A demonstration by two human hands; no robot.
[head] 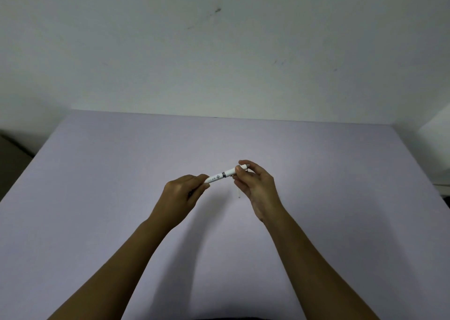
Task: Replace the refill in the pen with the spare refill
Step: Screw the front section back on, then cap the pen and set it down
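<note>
**Pen held at both ends above the table**

Both forearms are seen rising from the near edge toward the middle of the scene, where the hands meet. The pen (pixel 222 175) is gripped at its left end by the fingers of the left hand (pixel 181 193), which are curled closed around it; that end is hidden inside the fist. The right end is pinched between the thumb and fingertips of the right hand (pixel 255 185), whose other fingers are loosely bent behind the barrel. Only the tip of that end is seen past the thumb.

The pen is white, with a dark band and small printing near its middle. It is held tilted, its right end farther and higher than its left, and is kept clear of the table (pixel 97 198) below. A small pale object (pixel 239 196) is seen on the table just near of the right hand; what it is cannot be told. The table surface is pale lilac, and a plain light wall (pixel 219 52) is seen beyond its far edge.
</note>
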